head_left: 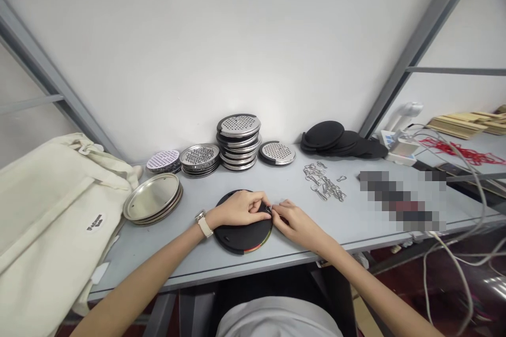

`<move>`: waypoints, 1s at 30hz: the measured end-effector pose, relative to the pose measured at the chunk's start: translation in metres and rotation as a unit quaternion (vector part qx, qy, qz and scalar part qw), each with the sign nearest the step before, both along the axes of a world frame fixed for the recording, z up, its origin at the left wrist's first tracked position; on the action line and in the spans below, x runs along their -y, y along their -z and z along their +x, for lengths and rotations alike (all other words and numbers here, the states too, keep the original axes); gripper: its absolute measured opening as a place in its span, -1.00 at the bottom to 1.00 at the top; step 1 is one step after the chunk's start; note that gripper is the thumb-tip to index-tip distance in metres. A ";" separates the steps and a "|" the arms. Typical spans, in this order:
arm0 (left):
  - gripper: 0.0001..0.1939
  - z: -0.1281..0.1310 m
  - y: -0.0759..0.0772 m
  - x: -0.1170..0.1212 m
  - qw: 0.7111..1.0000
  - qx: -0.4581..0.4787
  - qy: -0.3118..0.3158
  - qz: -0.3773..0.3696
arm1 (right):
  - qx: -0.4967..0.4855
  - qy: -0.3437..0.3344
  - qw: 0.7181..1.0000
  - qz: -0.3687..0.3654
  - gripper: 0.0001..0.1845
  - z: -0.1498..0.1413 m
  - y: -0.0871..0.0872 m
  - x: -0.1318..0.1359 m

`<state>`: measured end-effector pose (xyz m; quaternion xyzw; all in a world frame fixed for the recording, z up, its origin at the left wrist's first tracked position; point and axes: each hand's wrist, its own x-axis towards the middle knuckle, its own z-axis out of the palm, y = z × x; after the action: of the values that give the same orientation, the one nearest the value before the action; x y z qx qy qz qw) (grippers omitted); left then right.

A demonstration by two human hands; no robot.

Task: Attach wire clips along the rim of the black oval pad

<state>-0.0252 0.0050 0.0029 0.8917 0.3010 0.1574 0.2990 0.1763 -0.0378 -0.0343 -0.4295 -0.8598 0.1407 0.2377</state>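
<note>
A round black disc [241, 237] with a coloured strip on its lower right rim lies flat near the table's front edge. Over its upper right part rests my left hand [245, 209], thumb and forefinger pinched on a small silver carabiner clip [268, 209] at the disc's edge. My right hand [294, 222] comes in from the right, its fingertips closed at the same clip; how much of the clip each hand grips is partly hidden. Several loose silver clips [328, 184] lie in a pile behind my right hand.
Behind the disc stand stacked round metal graters [239, 142], a lower grater stack [200, 157] and a single grater [279, 152]. Metal discs [154, 197] and a cream canvas bag [67, 210] are at left. Black discs [328, 137] lie back right; cables [466, 168] hang at right.
</note>
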 end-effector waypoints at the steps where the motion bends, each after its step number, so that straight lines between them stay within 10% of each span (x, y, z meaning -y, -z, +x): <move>1: -0.79 0.000 0.000 0.000 1.000 -0.001 0.002 0.003 | 0.001 0.000 1.000 0.000 -0.68 0.000 0.000 0.000; 30: -0.80 0.000 -0.002 0.000 1.000 0.001 0.007 -0.016 | -0.008 0.004 1.000 0.006 -0.63 0.000 0.001 -0.001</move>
<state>-0.0252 0.0050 0.0048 0.8886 0.2975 0.1512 0.3147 0.1762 -0.0363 -0.0355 -0.4301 -0.8569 0.1380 0.2482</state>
